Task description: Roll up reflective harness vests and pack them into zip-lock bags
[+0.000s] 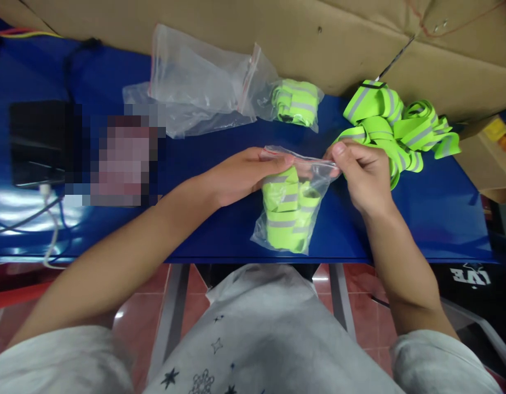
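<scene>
A clear zip bag (259,232) hangs upright between my hands over the table's front part, its red-lined seal at the top. Inside it lies a folded neon yellow-green reflective strap (283,221) with grey stripes. My left hand (248,172) pinches the bag near the left of its seal, thumb across the front. At the seal's right end, my right hand (362,169) grips the corner between thumb and fingers. Behind the right hand is a pile of loose reflective straps (417,128).
Flat clear zip bags (199,74) lie at the back of the blue table (212,230). Beside them is a bagged strap roll (296,103). A black box (37,142) with cables stands left, next to a blurred-out item (121,161). A cardboard box (489,156) sits at right.
</scene>
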The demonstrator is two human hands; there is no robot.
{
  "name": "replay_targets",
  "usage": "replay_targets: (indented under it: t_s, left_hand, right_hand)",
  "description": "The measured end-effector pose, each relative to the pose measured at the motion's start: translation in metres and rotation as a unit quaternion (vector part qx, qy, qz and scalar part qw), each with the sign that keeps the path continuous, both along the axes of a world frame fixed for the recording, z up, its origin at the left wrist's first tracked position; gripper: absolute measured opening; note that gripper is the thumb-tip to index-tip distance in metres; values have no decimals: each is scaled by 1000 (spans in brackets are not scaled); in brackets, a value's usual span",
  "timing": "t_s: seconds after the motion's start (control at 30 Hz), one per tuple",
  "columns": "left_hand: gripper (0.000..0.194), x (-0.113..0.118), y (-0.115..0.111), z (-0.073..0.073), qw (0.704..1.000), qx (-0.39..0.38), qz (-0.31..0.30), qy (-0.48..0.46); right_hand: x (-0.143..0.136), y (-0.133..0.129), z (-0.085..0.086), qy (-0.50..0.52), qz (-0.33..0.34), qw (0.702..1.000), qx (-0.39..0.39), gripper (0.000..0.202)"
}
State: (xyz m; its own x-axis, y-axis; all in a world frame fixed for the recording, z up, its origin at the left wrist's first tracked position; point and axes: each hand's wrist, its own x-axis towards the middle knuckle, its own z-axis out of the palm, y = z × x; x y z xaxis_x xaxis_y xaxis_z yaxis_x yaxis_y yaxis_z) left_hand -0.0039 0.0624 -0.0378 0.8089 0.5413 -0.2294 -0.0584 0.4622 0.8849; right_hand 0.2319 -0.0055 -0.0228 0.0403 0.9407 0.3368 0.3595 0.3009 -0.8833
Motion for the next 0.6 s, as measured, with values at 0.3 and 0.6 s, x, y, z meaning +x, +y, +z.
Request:
replay_targets:
  t_s: [0.3, 0.6]
  left_hand:
    - [33, -8, 19, -1, 990, 60, 120, 32]
    - [42, -3, 9, 2, 993, 64, 94, 19]
  right_hand:
    - [0, 2, 0, 86, 47, 984, -146, 37]
    - [-1, 2, -5, 64, 39, 986, -149, 43]
